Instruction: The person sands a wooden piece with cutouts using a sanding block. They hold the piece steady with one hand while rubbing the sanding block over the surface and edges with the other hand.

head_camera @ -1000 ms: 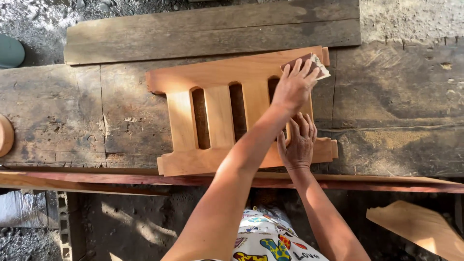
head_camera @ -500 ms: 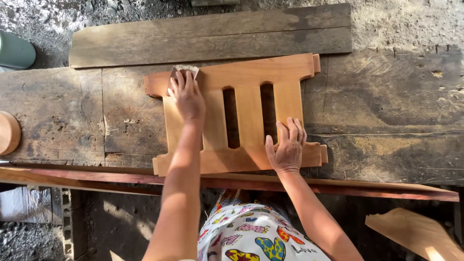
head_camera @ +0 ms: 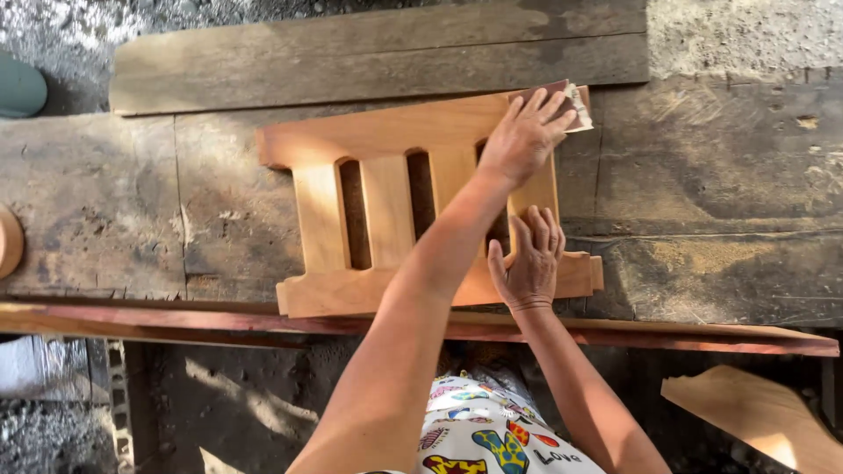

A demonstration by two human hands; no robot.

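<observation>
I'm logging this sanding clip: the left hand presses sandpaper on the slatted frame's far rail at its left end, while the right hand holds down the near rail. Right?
Not quite. The head view shows the left hand pressing the sandpaper at the far rail's right end, not its left. The rest holds: the right hand lies flat on the near rail of the slatted frame.

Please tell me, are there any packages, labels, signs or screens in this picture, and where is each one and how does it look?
No packages, labels, signs or screens are in view.
Printed garment: at the bottom edge on the person, white cloth with colourful shapes and some lettering.
</observation>
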